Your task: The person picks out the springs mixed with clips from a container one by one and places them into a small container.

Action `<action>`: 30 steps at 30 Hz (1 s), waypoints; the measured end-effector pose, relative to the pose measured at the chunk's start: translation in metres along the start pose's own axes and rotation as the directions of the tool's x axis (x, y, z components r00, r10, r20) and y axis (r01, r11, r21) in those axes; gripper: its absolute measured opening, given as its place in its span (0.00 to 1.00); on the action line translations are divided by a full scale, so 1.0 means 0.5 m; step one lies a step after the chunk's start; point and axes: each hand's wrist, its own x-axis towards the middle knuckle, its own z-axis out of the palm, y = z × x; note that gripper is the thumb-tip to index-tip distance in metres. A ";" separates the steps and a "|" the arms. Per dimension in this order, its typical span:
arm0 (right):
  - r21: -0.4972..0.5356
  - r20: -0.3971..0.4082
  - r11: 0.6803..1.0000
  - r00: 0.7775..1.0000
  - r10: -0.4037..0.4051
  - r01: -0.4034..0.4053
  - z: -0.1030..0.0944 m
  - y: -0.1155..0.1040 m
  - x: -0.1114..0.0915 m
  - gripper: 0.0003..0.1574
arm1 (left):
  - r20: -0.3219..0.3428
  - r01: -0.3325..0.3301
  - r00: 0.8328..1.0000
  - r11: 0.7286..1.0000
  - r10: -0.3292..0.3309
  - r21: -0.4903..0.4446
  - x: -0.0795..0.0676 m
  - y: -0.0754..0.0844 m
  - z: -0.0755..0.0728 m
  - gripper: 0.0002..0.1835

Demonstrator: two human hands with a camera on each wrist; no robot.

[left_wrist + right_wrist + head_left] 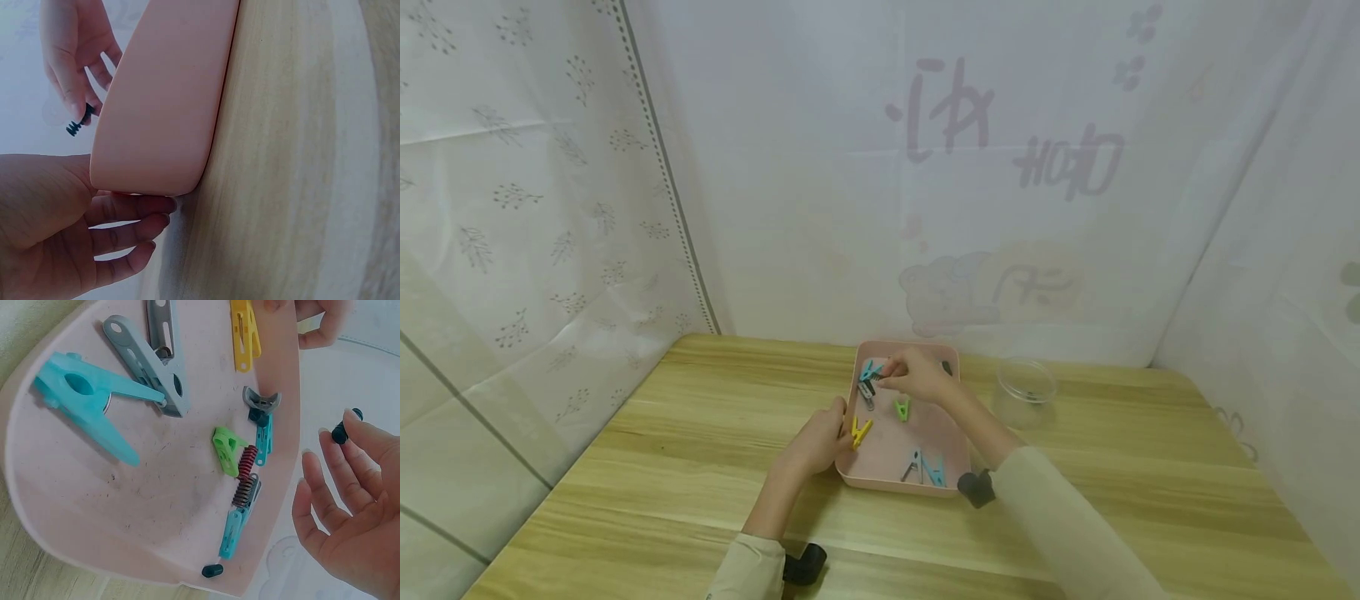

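My right hand (917, 375) is over the far left part of a pink tray (895, 485). Between thumb and index finger it pinches a small dark coil spring (75, 127), held above the tray wall. My left hand (816, 437) grips the tray's left side, fingers against the outside. Close by it inside the tray is a yellow clothespin (244, 337). The tray also holds a green clip (226, 452), a large blue clothespin (87, 394), grey clothespins (137, 356), a red spring (247, 461) and a dark capsule-shaped piece (212, 570).
A clear round plastic container (1026, 392) stands right of the tray on the wooden table (700, 433). White patterned curtains (790, 183) enclose the back and sides. Each sleeve carries a black camera mount (805, 564).
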 end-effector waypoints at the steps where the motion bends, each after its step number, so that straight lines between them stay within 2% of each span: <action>1: 0.000 -0.005 1.000 1.000 -0.005 0.005 0.000 0.000 -0.001 0.08 | 0.001 0.003 1.000 1.000 -0.003 -0.002 0.000 0.000 0.000 0.07; 9: -0.004 -0.049 1.000 0.998 -0.026 0.026 -0.004 0.008 -0.012 0.09 | 0.005 0.011 1.000 1.000 -0.011 -0.012 0.000 0.003 -0.001 0.07; 17: -0.019 -0.087 1.000 0.996 0.002 -0.004 -0.007 0.005 -0.025 0.10 | 0.002 0.014 1.000 1.000 -0.014 -0.001 0.000 0.004 -0.001 0.07; 25: 0.015 -0.080 1.000 0.997 0.009 -0.008 -0.014 0.002 -0.040 0.12 | -0.003 0.002 1.000 1.000 -0.002 0.003 -0.002 0.004 0.000 0.06; 30: 0.019 -0.104 1.000 0.995 -0.001 0.003 -0.016 0.009 -0.044 0.11 | 0.001 0.000 1.000 1.000 0.000 0.004 -0.003 0.006 0.000 0.05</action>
